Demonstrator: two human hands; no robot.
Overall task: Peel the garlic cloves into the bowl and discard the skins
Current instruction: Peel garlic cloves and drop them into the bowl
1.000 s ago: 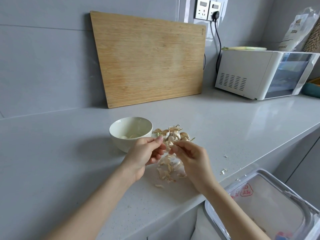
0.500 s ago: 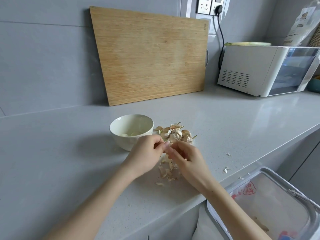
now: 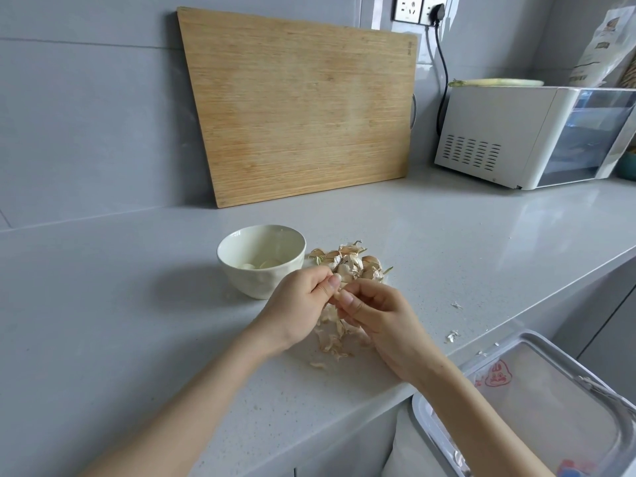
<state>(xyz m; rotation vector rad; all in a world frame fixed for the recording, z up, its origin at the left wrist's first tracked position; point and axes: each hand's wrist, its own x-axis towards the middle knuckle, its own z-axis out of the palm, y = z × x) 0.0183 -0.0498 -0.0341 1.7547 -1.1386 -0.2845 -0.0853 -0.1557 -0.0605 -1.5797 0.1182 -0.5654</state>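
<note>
A cream bowl (image 3: 241, 270) stands on the grey counter with a few peeled cloves (image 3: 254, 265) inside. Just right of it lies a heap of unpeeled garlic cloves (image 3: 358, 261). In front of the heap my left hand (image 3: 296, 311) and my right hand (image 3: 375, 315) meet fingertip to fingertip, both pinching one small garlic clove (image 3: 339, 291) that is mostly hidden between the fingers. Loose skins (image 3: 332, 342) lie on the counter under and below my hands.
A wooden cutting board (image 3: 303, 108) leans on the wall behind. A white microwave (image 3: 523, 132) stands at the back right. A lined waste bin (image 3: 537, 407) sits below the counter edge at the lower right. Skin flakes (image 3: 452, 335) lie near that edge.
My hands have closed together on the clove, fingertips now touching. The camera has tilted a little, so the scene sits slightly lower in the frame.
</note>
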